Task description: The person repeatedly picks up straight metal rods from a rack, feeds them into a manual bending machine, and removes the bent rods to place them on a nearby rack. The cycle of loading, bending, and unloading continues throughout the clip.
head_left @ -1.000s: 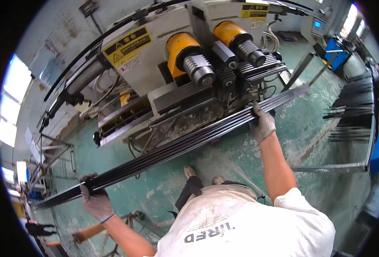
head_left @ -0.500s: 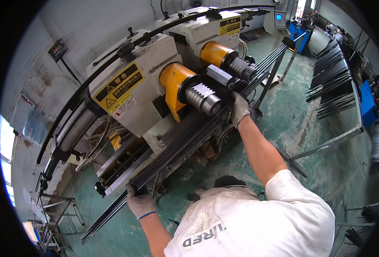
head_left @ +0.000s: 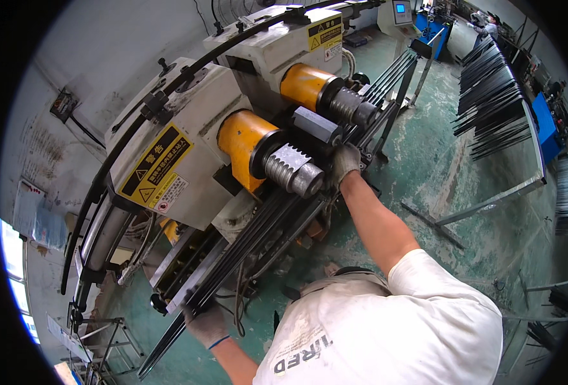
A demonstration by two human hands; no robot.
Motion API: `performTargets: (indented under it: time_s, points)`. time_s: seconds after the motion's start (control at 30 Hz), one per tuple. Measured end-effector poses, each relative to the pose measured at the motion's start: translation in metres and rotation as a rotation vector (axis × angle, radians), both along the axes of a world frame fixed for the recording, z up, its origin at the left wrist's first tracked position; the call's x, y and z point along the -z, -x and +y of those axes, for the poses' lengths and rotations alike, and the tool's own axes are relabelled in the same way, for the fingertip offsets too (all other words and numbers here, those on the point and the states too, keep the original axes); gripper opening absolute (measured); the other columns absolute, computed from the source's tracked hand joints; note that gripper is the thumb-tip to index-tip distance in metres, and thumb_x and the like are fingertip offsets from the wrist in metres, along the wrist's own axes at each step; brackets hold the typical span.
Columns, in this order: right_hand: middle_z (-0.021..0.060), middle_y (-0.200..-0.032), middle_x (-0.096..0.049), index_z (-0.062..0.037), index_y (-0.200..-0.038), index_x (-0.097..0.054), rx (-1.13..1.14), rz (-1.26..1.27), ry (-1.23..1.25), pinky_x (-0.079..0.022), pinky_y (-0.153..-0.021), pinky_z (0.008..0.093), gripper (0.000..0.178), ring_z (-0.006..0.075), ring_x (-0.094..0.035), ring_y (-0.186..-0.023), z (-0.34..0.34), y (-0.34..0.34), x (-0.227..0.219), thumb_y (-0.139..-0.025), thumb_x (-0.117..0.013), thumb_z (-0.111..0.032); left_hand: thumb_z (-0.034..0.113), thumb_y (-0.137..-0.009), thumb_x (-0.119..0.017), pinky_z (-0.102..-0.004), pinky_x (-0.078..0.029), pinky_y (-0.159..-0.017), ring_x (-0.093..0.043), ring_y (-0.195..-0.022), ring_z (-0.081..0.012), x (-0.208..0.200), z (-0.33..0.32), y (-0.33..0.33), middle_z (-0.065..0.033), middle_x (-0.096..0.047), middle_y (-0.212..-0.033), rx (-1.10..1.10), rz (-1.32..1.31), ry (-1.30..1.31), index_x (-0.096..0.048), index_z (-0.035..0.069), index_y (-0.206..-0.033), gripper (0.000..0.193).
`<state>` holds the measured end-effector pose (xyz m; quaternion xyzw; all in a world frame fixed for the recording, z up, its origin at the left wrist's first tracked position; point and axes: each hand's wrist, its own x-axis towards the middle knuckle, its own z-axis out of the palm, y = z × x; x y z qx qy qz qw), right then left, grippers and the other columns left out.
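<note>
I hold a bundle of long black metal rods with both gloved hands. My left hand grips the rods near their lower end. Higher up, my right hand is closed on the same bundle, right beside the ridged steel roller of a big grey machine. The rods lie along the machine's front bed, running from lower left up toward a stand at the upper right. Two orange cylinders sit behind the rollers.
A rack of many black rods stands at the right on the green floor. A blue machine with a screen is at the far top. A metal frame stand sits at the lower left, and another person works far off at the top right.
My view has swung closer over the machine. The rod bundle has gone from lying across in front of it to lying along the bed under the rollers, both hands still on it.
</note>
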<state>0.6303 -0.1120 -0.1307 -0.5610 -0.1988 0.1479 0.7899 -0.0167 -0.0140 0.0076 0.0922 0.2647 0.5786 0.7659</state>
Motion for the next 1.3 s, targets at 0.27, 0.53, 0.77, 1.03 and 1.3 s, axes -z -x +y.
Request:
performTargets:
  time_s: [0.27,0.53,0.77,1.03,1.3]
  points:
    - [0.0046,-0.096,-0.077,-0.0103,-0.108,-0.078,0.073,0.190,-0.084,-0.056,-0.086,0.0382,0.029,0.0221,-0.073,-0.096,-0.007,0.067,-0.066,-0.107,-0.064,-0.035,0.020,-0.113,-0.061,-0.0471,-0.059,-0.112,-0.076,-0.117,-0.0303,0.019,0.032,0.059,-0.0159,-0.080,-0.126,-0.312,0.163,0.086,-0.076,-0.001,-0.125,0.029]
    - [0.0049,-0.107,-0.077,-0.0032,-0.120,-0.077,0.105,0.302,0.001,-0.058,-0.083,0.0361,0.029,0.0184,-0.072,-0.094,-0.035,0.093,-0.108,-0.107,-0.071,-0.028,0.023,-0.110,-0.067,-0.0492,-0.046,-0.125,-0.067,-0.132,-0.0326,0.026,-0.007,-0.047,-0.0162,-0.076,-0.136,-0.033,0.050,-0.023,-0.074,-0.002,-0.133,0.035]
    - [0.0075,-0.129,-0.077,0.0039,-0.138,-0.073,0.101,0.444,0.022,-0.055,-0.106,0.0345,0.041,0.0190,-0.071,-0.117,-0.089,0.102,-0.113,-0.109,-0.072,-0.025,0.030,-0.115,-0.060,-0.0499,-0.053,-0.118,-0.072,-0.125,-0.0319,0.022,0.005,0.018,-0.0142,-0.079,-0.129,-0.313,0.068,0.014,-0.075,0.001,-0.126,0.035]
    - [0.0113,-0.138,-0.074,0.0051,-0.144,-0.067,0.070,0.419,0.167,-0.052,-0.109,0.0363,0.048,0.0221,-0.069,-0.120,-0.136,0.095,-0.049,-0.108,-0.075,-0.026,0.029,-0.112,-0.066,-0.0520,-0.052,-0.119,-0.068,-0.132,-0.0320,-0.009,-0.017,-0.084,-0.0127,-0.075,-0.138,-0.309,0.137,0.173,-0.070,0.004,-0.137,0.036]
    - [0.0132,-0.140,-0.072,0.0067,-0.147,-0.065,-0.109,0.062,0.615,-0.045,-0.114,0.0390,0.059,0.0279,-0.063,-0.123,-0.128,0.164,-0.064,-0.105,-0.076,-0.034,0.030,-0.111,-0.069,-0.0546,-0.044,-0.124,-0.063,-0.134,-0.0342,0.000,-0.037,-0.097,-0.0110,-0.071,-0.140,-0.048,-0.003,0.140,-0.065,0.005,-0.145,0.043]
